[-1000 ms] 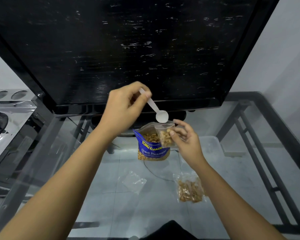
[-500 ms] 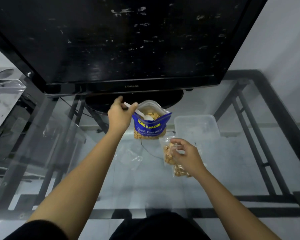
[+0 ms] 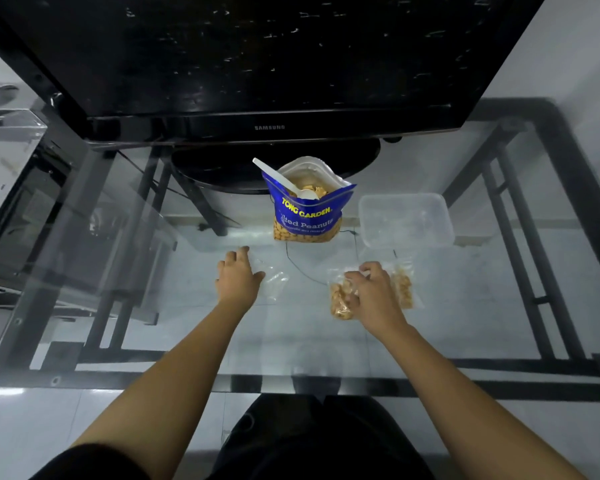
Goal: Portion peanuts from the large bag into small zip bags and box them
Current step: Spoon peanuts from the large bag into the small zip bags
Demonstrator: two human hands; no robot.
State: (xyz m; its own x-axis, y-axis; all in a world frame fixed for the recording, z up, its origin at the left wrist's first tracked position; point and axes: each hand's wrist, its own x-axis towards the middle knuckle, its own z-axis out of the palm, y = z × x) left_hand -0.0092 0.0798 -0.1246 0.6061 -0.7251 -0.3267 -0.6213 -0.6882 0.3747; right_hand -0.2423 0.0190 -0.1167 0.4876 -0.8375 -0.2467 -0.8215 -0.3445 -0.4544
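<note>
Clear plastic is crinkling under the left hand [image 3: 238, 277], whose relaxed fingers are resting flat on one empty zip bag [image 3: 272, 277] — likely readying it for filling. Right hand [image 3: 373, 292] fingers are curling onto a filled zip bag [image 3: 340, 301], a second filled bag [image 3: 403, 285] lying just beside. One large peanut bag [image 3: 307, 211] is standing open on the counter [image 3: 153, 289], holding one spoon [image 3: 284, 180]; one box [image 3: 406, 220] is waiting beside it.

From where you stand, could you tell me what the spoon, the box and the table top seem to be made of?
Spoon: white, probably plastic, thin and matte.
Box: translucent, frosted plastic by its look; the floor shows dimly through it.
Table top: clear glass, glossy; the black frame shows through it.
</note>
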